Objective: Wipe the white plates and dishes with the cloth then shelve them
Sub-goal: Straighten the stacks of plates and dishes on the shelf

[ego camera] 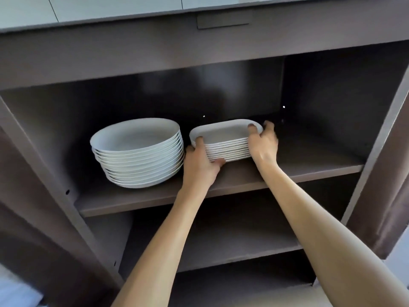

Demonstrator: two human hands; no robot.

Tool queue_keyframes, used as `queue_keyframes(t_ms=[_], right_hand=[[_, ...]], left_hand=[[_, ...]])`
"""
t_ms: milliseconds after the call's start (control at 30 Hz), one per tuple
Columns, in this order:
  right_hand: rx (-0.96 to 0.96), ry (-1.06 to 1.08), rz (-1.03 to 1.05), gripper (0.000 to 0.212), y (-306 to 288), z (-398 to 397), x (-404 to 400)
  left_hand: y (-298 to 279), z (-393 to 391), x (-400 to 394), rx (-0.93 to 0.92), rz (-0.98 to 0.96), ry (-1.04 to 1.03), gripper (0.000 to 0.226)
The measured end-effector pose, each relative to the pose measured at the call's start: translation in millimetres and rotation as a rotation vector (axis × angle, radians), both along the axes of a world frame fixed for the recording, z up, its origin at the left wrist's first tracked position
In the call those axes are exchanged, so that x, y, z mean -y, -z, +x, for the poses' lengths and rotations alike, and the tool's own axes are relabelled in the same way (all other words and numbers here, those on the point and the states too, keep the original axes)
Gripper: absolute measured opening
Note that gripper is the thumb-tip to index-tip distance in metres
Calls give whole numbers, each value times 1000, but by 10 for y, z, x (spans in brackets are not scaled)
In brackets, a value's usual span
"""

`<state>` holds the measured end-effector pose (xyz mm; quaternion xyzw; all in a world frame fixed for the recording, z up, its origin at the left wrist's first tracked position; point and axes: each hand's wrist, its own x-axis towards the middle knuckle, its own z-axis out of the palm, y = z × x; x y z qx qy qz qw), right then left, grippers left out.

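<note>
A stack of several white oblong dishes sits on the upper cabinet shelf. My left hand grips the stack's left end, thumb under the bottom dish and fingers on the top rim. My right hand clasps the right end, fingers curled over the top dish's rim. To the left stands a taller stack of several round white plates, close to my left hand but apart from the oblong stack. No cloth is in view.
The open brown cabinet has a lower shelf beneath my arms. Side panels frame the opening, with open doors at both edges. The upper shelf extends to the right of the dishes. A drawer front runs above.
</note>
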<state>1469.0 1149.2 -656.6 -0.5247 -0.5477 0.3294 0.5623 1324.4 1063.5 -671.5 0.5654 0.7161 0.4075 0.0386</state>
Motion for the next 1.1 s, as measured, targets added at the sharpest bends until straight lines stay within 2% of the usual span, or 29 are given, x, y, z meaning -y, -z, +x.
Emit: queue_keyframes(t_ms=[200,300,467,633,767,867,933,1000,1100], right_hand=[[19,-16,44,53,41,26,-2],[95,11,25,49,15,-42,-103],[197,33,9,51,10,-178,-301],[214,110,59,51,-12,-231,-431],[214,9,19,47,1,-217,-586],[211,-148,-2,59,0,-197,-698],[300,-217,-9,73,28,-187,-784],[418,-211,-13,87,51,-208,-870],[480,-166,6,89,53,-252,-969]], left_hand=[[11,20,-25,-31,12,-19,85],[-18,44,-91,-21,-8,-40,84],[-87,80,-281,58,-50,-84,83],[-124,72,-532,97,-68,-123,81],[-94,22,-711,78,-49,-120,78],[-93,-48,-871,107,-44,-123,79],[-93,-113,-980,136,-54,-128,81],[-100,-186,-1082,157,-63,-133,82],[-92,-273,-1186,178,-58,-137,83]])
